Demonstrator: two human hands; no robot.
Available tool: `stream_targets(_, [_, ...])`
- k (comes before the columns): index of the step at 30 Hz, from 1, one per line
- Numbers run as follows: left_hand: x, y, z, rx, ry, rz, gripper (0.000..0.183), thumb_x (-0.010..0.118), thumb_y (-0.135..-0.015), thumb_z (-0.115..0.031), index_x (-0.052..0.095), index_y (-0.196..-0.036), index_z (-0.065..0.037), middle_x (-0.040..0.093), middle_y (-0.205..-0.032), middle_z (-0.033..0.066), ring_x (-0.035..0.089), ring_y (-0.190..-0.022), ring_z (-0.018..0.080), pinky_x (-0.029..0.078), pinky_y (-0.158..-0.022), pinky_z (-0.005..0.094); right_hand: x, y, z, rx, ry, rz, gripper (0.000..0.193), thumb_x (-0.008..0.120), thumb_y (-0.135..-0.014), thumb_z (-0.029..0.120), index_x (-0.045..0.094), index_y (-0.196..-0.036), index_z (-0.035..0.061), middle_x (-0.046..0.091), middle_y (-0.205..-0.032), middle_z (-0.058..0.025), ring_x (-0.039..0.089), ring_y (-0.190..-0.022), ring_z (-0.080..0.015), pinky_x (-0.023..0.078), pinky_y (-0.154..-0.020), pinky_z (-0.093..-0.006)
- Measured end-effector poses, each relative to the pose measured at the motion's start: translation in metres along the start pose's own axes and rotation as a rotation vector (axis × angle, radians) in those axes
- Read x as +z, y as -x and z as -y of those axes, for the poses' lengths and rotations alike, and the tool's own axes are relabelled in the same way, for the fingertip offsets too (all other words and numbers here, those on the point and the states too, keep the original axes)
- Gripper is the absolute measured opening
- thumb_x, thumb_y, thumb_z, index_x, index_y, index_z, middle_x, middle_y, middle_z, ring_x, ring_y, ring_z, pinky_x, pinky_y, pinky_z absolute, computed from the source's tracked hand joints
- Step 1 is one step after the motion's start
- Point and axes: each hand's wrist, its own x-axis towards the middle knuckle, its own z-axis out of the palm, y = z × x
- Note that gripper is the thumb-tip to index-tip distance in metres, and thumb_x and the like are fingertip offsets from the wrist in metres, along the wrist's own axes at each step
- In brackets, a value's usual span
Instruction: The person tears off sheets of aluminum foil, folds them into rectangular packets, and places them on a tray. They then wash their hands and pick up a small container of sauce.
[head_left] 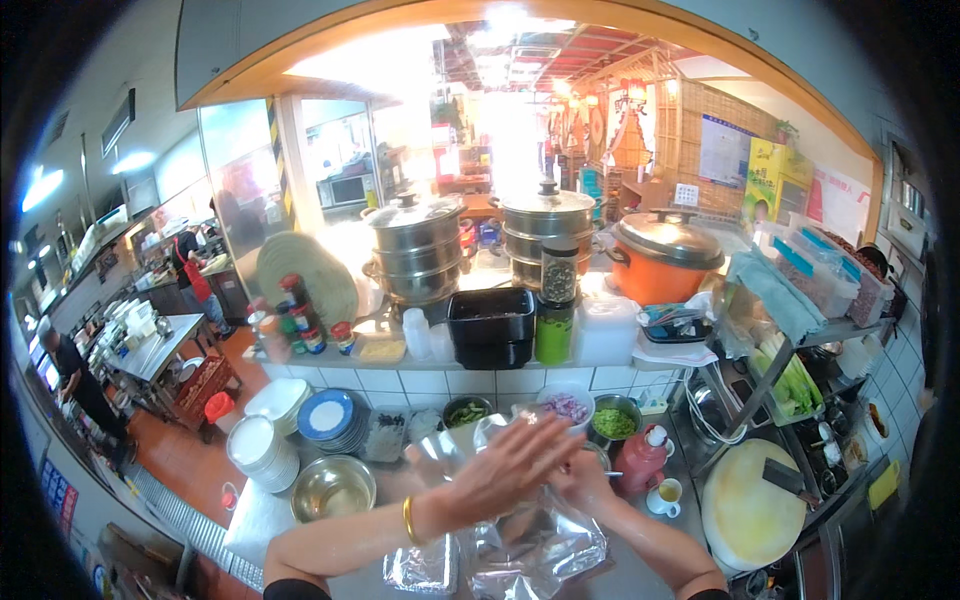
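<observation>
I see crumpled silver wrap lying near the middle of the front edge of the worktop, right under the two hands. The left hand is above it, flat and open, its fingers straight and pointing over toward the other hand, and I see nothing in its grip. The right hand is just beside those fingertips, with its own fingers bent in; I cannot tell if it has hold of anything. A gold bangle is on the left wrist. Just left of the wrap, at the front edge, is a flat silver packet. Toward the left edge I see a shiny metal bowl, with blue-rimmed plates behind it and a tall pile of white plates beside it. Right of the hands are a pink bottle and a little white cup. Farther right I see a thick round board with a cleaver on it.
</observation>
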Motion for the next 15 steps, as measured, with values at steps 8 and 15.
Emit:
stream_targets(8, [0.046,0.156,0.057,-0.574,-0.111,0.257,0.053,0.070,-0.090,-0.022,0.061,-0.141,-0.012,0.045,-0.152,0.0216,0.053,-0.132,0.0395,0.040,-0.109,0.0583,-0.036,0.000,-0.031,0.109,-0.424,-0.278,0.062,0.066,-0.092,-0.006,0.046,-0.151,0.0018,0.066,-0.105,0.0009,0.055,-0.083,-0.0041,0.043,-0.068,-0.0200])
stream_targets(15, [0.007,0.087,0.022,-0.361,0.349,-0.540,0.038,0.066,-0.083,0.006,0.071,-0.119,-0.006,0.072,-0.120,0.0116,0.073,-0.100,0.0292,0.062,-0.083,0.0402,-0.012,0.008,-0.005,0.109,-0.369,-0.135,0.063,0.064,-0.094,-0.005,0.042,-0.152,0.0051,0.063,-0.093,0.0009,0.052,-0.075,-0.0042,0.041,-0.065,-0.0210])
